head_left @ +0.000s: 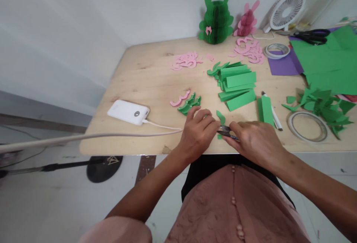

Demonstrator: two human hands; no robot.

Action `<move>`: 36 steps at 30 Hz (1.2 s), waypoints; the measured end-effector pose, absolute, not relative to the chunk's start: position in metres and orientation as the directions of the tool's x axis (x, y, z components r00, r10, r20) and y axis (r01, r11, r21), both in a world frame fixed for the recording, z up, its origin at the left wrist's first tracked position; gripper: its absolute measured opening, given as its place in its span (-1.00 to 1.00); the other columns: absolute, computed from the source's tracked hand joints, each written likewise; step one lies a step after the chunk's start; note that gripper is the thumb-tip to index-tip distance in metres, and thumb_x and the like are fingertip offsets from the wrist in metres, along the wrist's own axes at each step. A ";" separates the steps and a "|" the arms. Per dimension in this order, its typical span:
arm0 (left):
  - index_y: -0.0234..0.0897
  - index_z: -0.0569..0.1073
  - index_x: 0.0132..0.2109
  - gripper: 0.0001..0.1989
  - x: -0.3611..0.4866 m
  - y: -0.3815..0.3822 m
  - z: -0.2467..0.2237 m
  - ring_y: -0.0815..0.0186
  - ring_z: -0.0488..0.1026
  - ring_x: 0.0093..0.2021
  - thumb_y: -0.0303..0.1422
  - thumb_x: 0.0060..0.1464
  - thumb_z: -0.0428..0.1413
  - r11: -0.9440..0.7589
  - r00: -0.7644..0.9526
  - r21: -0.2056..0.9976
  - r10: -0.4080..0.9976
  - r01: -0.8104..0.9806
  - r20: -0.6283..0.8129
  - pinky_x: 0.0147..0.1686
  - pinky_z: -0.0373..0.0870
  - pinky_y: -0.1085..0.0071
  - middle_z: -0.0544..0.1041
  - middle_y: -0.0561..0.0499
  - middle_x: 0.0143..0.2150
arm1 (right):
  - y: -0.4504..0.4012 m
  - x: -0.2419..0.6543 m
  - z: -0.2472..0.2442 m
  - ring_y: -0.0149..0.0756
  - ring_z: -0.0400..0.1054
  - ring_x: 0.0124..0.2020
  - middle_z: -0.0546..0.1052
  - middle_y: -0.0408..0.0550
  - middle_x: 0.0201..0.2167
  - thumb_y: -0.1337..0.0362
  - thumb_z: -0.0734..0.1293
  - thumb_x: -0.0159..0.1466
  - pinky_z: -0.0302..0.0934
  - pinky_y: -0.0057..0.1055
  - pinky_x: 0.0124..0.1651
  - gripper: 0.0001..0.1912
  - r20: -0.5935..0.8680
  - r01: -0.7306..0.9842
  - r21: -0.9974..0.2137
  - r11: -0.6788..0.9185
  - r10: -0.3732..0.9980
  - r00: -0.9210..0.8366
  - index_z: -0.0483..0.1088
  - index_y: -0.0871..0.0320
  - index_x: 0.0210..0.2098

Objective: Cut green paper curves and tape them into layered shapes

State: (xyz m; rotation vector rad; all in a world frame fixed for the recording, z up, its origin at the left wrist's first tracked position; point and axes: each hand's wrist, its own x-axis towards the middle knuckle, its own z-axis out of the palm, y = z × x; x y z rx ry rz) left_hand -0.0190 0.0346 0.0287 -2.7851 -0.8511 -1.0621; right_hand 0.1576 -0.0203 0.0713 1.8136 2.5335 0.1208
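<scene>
At the table's front edge, my right hand (253,139) is closed around a small pair of scissors (225,129), whose dark blades point left and whose handles are mostly hidden. My left hand (199,129) is closed just left of the blades, its fingers bent around green paper that they largely cover. A curved green paper scrap (221,117) lies just beyond the blade tips, and another green bit shows below them. Cut green wavy pieces (189,104) and a pink wavy strip (180,99) lie beyond my left hand. Folded green strips (240,81) are stacked further back.
A white power bank (128,112) with a cable lies left. Tape rolls (308,126), a marker (275,113), green scraps (326,105) and black-handled scissors (312,36) are on the right. Honeycomb paper rabbits, green (216,22) and pink (247,22), stand behind beside a white fan (287,11).
</scene>
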 end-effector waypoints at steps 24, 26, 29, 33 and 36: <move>-0.25 0.46 -0.29 -0.92 -0.022 0.023 0.043 0.29 0.45 -0.24 -0.42 0.14 0.07 -0.523 0.296 0.779 0.849 0.347 0.438 -0.17 0.39 0.31 0.54 0.00 -0.34 | -0.019 0.163 0.068 -0.20 0.43 -0.55 0.56 -0.01 -0.53 0.03 0.18 0.31 -0.28 -0.39 -0.52 -0.66 0.026 0.963 0.053 0.265 0.964 -0.266 0.36 0.15 -0.39; -0.25 0.49 -0.30 -0.89 -0.022 0.018 0.046 0.28 0.47 -0.24 -0.37 0.15 0.07 -0.353 0.276 0.901 0.919 0.251 0.283 -0.17 0.39 0.32 0.56 -0.02 -0.31 | -0.019 0.165 0.066 -0.18 0.45 -0.54 0.56 -0.02 -0.54 0.02 0.17 0.31 -0.30 -0.40 -0.52 -0.65 0.021 0.966 0.042 0.255 0.966 -0.256 0.36 0.15 -0.38; -0.26 0.51 -0.32 -0.85 -0.020 0.015 0.048 0.26 0.49 -0.25 -0.32 0.13 0.09 -0.135 0.270 0.984 0.958 0.119 0.099 -0.17 0.38 0.32 0.57 -0.03 -0.33 | -0.020 0.167 0.063 -0.19 0.44 -0.55 0.55 -0.02 -0.55 0.01 0.15 0.32 -0.33 -0.43 -0.52 -0.64 0.020 0.972 0.035 0.232 0.972 -0.233 0.36 0.15 -0.38; -0.28 0.52 -0.33 -0.85 -0.015 0.013 0.049 0.30 0.47 -0.30 -0.30 0.09 0.13 0.052 0.275 0.997 0.961 -0.064 -0.033 -0.18 0.37 0.36 0.54 0.00 -0.40 | -0.022 0.170 0.058 -0.21 0.43 -0.56 0.55 -0.03 -0.54 0.00 0.15 0.31 -0.33 -0.44 -0.51 -0.63 0.037 0.977 0.005 0.213 0.976 -0.213 0.36 0.15 -0.38; -0.28 0.48 -0.37 -0.86 -0.011 0.012 0.049 0.35 0.43 -0.33 -0.31 -0.04 0.24 0.115 0.258 0.979 0.964 -0.169 -0.069 -0.25 0.36 0.42 0.50 0.03 -0.41 | -0.024 0.170 0.056 -0.22 0.42 -0.57 0.54 -0.05 -0.56 0.00 0.15 0.31 -0.31 -0.44 -0.51 -0.63 0.039 0.979 -0.019 0.204 0.978 -0.203 0.35 0.14 -0.39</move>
